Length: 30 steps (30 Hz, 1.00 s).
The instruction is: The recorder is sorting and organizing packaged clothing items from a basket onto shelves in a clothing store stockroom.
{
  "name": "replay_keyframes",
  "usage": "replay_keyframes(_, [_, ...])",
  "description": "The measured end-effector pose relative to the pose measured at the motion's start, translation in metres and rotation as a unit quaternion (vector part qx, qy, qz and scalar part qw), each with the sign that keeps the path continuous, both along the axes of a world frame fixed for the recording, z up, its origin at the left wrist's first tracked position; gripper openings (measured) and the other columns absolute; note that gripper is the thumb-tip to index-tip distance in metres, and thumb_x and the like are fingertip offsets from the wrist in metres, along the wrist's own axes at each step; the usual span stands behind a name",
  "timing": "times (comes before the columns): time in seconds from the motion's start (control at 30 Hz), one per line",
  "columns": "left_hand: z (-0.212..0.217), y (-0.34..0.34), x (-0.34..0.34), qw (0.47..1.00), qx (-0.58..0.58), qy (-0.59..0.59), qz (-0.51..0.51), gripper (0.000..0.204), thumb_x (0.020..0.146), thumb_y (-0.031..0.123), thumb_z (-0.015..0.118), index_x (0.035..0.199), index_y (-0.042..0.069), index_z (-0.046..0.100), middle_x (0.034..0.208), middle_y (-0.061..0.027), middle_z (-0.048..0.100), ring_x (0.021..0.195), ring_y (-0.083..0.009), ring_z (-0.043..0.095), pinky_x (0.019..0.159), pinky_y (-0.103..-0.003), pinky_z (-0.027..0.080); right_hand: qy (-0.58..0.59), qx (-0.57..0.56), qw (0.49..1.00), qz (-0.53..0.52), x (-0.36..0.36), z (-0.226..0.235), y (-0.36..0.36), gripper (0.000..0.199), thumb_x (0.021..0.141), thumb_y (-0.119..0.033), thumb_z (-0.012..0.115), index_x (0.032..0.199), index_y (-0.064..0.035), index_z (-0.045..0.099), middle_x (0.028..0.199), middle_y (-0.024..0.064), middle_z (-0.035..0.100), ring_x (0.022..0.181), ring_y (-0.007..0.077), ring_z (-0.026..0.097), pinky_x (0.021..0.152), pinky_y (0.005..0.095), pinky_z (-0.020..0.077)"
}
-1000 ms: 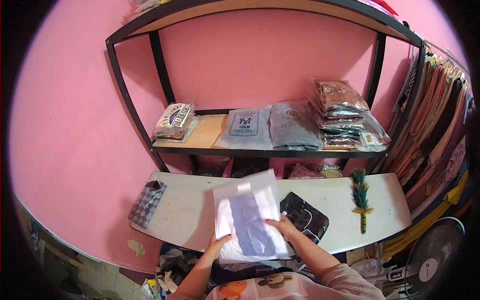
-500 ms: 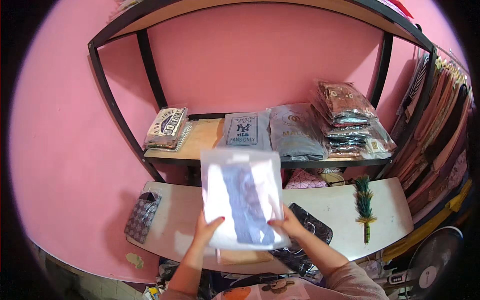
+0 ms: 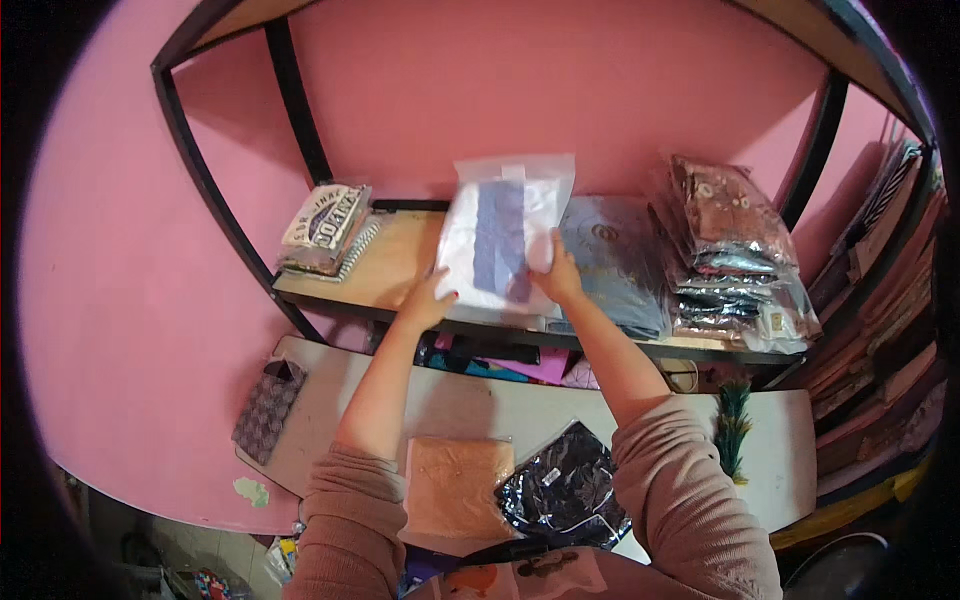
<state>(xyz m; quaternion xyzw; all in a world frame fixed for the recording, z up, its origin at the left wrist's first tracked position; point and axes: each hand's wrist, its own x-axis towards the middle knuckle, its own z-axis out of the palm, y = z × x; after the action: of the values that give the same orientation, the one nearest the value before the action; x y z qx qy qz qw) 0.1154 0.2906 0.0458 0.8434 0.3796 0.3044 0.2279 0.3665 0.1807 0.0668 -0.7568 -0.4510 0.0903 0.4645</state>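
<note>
A flat clear plastic garment bag [image 3: 502, 235], with white and blue folded cloth inside, is held up over the wooden shelf [image 3: 405, 262]. My left hand [image 3: 427, 300] grips its lower left edge, thumb on the front. On the opposite edge, my right hand [image 3: 556, 272] holds it the same way. Behind the bag and to its right lies a grey bagged garment [image 3: 612, 262], partly covered by my right hand's side of the bag. Whatever lies directly behind the held bag is hidden.
Bagged garments are stacked at the shelf's left [image 3: 325, 230] and right [image 3: 735, 240]. Below, the white table [image 3: 350, 385] bears a tan packet [image 3: 460, 485], a black bagged garment [image 3: 565, 485], a grey patterned packet [image 3: 270, 410] and a green feathery duster [image 3: 733, 430]. Clothes [image 3: 870, 330] hang at the right.
Both hands have carried the bagged garment forward and up, from above the table to over the shelf. The view has shifted, and the tan packet and black bag now show more fully.
</note>
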Motion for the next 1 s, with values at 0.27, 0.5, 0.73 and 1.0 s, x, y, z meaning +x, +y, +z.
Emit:
replay_keyframes(0.27, [-0.056, -0.032, 0.026, 0.992, 0.032, 0.122, -0.029, 0.054, 0.084, 0.032, 0.058, 0.129, 0.005, 0.045, 0.131, -0.0175, 0.046, 0.123, -0.0329, 0.039, 0.106, -0.043, 0.025, -0.164, -0.012, 0.984, 0.069, 0.023, -0.066, 0.005, 0.058, 0.077, -0.01, 0.059, 0.132, -0.0215, 0.044, 0.133, 0.0183, 0.041, 0.11, 0.0397, 0.047, 0.094, 0.0425, 0.0408])
replay_keyframes(0.5, [-0.059, -0.107, 0.01, 0.982, 0.162, 0.003, 0.101, 0.05, 0.081, 0.018, 0.06, 0.126, 0.002, 0.044, 0.131, -0.0199, 0.041, 0.121, -0.0382, 0.037, 0.103, -0.043, 0.028, -0.143, 0.196, 0.966, 0.086, -0.002, -0.062, -0.102, 0.029, 0.076, -0.004, 0.059, 0.105, -0.0061, 0.057, 0.104, 0.0176, 0.055, 0.096, 0.0359, 0.053, 0.082, 0.0425, 0.0429])
replay_keyframes(0.73, [-0.174, -0.24, -0.081, 0.969, -0.242, 0.034, -0.034, 0.023, 0.077, 0.019, 0.065, 0.093, 0.004, 0.06, 0.085, -0.0134, 0.057, 0.074, -0.0287, 0.059, 0.067, -0.036, 0.048, -0.119, -0.165, 0.979, 0.02, -0.002, -0.211, -0.333, 0.045, 0.071, -0.026, 0.071, 0.107, -0.005, 0.056, 0.093, 0.017, 0.058, 0.09, 0.034, 0.054, 0.079, 0.0404, 0.0453])
replay_keyframes(1.0, [-0.18, -0.292, -0.074, 0.937, -0.235, 0.205, -0.16, 0.036, 0.069, 0.036, 0.071, 0.082, 0.004, 0.061, 0.075, -0.0147, 0.062, 0.072, -0.0283, 0.062, 0.064, -0.036, 0.048, 0.006, -0.302, 0.953, 0.022, -0.013, -0.206, -0.351, 0.041, 0.066, -0.031, 0.073, 0.095, -0.0048, 0.06, 0.085, 0.0183, 0.064, 0.083, 0.0361, 0.061, 0.071, 0.0429, 0.0476])
